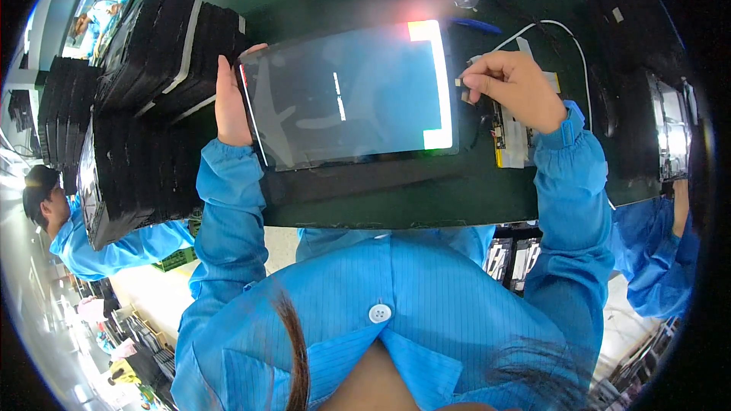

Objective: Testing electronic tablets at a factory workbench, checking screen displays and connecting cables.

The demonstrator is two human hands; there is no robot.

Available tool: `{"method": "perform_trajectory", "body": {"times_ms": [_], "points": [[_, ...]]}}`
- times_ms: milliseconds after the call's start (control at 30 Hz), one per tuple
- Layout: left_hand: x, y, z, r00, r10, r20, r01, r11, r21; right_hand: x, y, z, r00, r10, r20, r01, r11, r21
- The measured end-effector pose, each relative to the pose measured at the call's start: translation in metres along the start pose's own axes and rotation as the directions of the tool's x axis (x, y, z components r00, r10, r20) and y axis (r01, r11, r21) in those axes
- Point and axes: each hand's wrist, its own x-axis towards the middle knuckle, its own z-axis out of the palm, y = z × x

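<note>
"Black glass, lit up; was that the screen panel (301, 122) over the middle of the dark green bench (396, 202), and how was it held?"

"It was, face up; the left hand (232, 106) gripped its left short edge, some fingers hidden behind; the right hand (520, 87), just beside the opposite edge, was narrowed to a pinch, with a small pale piece (459, 83) at the thumb and forefinger"

"Which step was in hand, then?"

"My judgement: a connection being handled while the panel was lit; the next move seemed to call for a steady left grip and a fine, straight touch on the small pale piece; whether that was joined to anything, I could not tell"

"And which way did the panel point?"

"Its long axis ran left to right, the right end tipped slightly away from the person; a bright white bar glowed along that end, towards the right hand; whether the underside touched the bench, I could not tell"

"What lay farther out?"

"A flat component (514, 141) with a yellow edge, near the right wrist; a white cable (585, 61) curving beyond; a blue tool (476, 25) past the far right corner; black stacked trays (171, 57) at the left"
</note>
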Motion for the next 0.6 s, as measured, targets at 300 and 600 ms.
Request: {"method": "perform_trajectory", "body": {"times_ms": [300, 600], "points": [[-0.002, 0.0, 0.004, 0.999, 0.008, 0.051, -0.007, 1.0, -0.016, 0.003, -0.003, 0.002, 1.0, -0.008, 0.02, 0.008, 0.999, -0.038], [-0.005, 0.002, 0.009, 1.0, -0.006, -0.018, 0.006, 1.0, -0.003, -0.01, -0.008, 0.0, 0.928, -0.349, -0.131, 0.23, 0.814, -0.534]]}}
